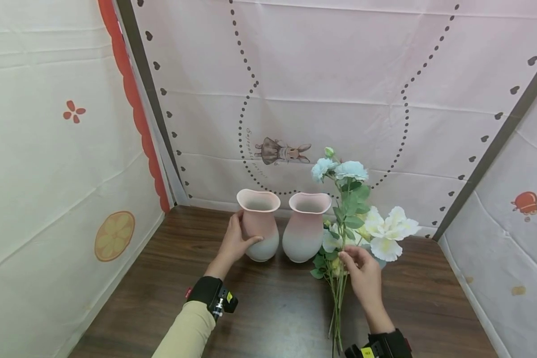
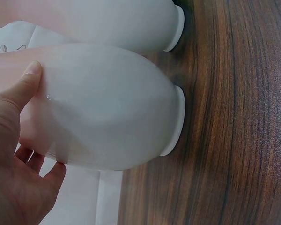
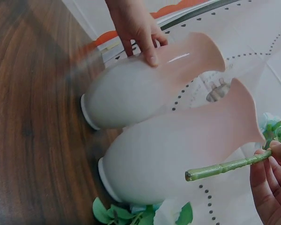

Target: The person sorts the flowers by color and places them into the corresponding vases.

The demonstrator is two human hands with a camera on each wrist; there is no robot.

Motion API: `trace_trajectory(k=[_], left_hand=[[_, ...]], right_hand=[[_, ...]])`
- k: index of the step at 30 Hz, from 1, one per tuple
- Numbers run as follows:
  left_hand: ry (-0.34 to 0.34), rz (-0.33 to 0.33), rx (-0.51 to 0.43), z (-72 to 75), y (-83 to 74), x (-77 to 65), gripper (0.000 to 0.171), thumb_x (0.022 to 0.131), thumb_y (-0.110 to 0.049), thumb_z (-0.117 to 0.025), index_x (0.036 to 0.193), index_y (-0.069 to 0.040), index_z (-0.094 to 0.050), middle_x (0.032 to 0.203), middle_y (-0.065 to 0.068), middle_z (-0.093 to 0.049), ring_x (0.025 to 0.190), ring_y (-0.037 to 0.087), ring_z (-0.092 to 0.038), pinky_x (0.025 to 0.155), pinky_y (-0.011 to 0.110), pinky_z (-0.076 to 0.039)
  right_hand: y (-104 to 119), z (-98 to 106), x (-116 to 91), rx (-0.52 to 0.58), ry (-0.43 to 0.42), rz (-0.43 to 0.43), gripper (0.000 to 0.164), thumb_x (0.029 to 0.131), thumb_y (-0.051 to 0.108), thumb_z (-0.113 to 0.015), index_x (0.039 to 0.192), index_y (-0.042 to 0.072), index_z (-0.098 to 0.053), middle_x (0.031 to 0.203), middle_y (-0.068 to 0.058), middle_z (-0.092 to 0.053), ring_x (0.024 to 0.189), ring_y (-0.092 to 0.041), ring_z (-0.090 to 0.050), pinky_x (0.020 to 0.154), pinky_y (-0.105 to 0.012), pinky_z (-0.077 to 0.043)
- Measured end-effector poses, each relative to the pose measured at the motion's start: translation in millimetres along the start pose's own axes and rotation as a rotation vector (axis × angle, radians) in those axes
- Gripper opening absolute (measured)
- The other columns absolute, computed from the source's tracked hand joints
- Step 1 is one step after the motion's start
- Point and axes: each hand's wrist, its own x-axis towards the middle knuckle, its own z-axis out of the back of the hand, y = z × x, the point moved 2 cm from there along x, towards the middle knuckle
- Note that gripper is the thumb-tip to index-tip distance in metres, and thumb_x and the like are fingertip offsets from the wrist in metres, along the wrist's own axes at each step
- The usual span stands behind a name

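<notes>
My left hand grips the side of the left vase, a pink-to-white vase with a wavy rim, thumb in front and fingers behind. Close beside it stands a matching right vase, upright. With thumb and fingers my right hand pinches the green stem of a light-blue artificial flower, held upright to the right of that vase. In the right wrist view the stem's cut end sticks out past the fingers, in front of the right vase.
White artificial flowers with leaves lie behind and beside my right hand. Their long stems run toward the front of the dark wooden table. Printed cloth walls enclose the back and both sides.
</notes>
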Motion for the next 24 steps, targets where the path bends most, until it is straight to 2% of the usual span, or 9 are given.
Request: trace_trajectory(k=[8, 15, 20, 24], left_hand=[[-0.006, -0.002, -0.013, 0.1, 0.0, -1.3, 0.100, 0.082, -0.030, -0.082, 0.154, -0.006, -0.017, 0.158, 0.019, -0.026, 0.149, 0.036, -0.030, 0.124, 0.049, -0.029], [-0.004, -0.030, 0.001, -0.1, 1.2, -1.2, 0.099, 0.083, -0.032, -0.081, 0.154, -0.005, -0.017, 0.157, 0.019, -0.027, 0.149, 0.036, -0.031, 0.124, 0.049, -0.031], [-0.006, -0.047, 0.005, 0.4, 1.6, -1.6, 0.099, 0.083, -0.032, -0.081, 0.154, -0.003, -0.017, 0.157, 0.020, -0.027, 0.148, 0.036, -0.031, 0.123, 0.050, -0.031], [-0.006, -0.032, 0.005, 0.5, 1.8, -0.9, 0.098, 0.084, -0.032, -0.081, 0.153, -0.005, -0.018, 0.157, 0.019, -0.027, 0.149, 0.035, -0.031, 0.124, 0.048, -0.030]], right_hand=[[14.9, -0.1, 4.6, 0.031, -0.001, 0.039, 0.017, 0.092, 0.007, -0.069, 0.105, -0.004, -0.069, 0.091, -0.022, -0.072, 0.067, 0.005, -0.060, 0.057, -0.013, -0.051], [28.6, 1.2, 11.0, 0.074, -0.015, 0.062, 0.017, 0.093, 0.009, -0.069, 0.105, -0.003, -0.070, 0.092, -0.023, -0.073, 0.067, 0.001, -0.062, 0.059, -0.013, -0.053], [40.1, 2.7, 15.9, 0.096, -0.034, 0.098, 0.016, 0.094, 0.009, -0.068, 0.104, -0.003, -0.070, 0.092, -0.023, -0.072, 0.069, 0.004, -0.062, 0.060, -0.013, -0.054], [47.0, 3.4, 20.4, 0.124, -0.041, 0.118, 0.017, 0.093, 0.006, -0.068, 0.105, -0.006, -0.068, 0.092, -0.024, -0.071, 0.071, 0.007, -0.062, 0.061, -0.016, -0.057]])
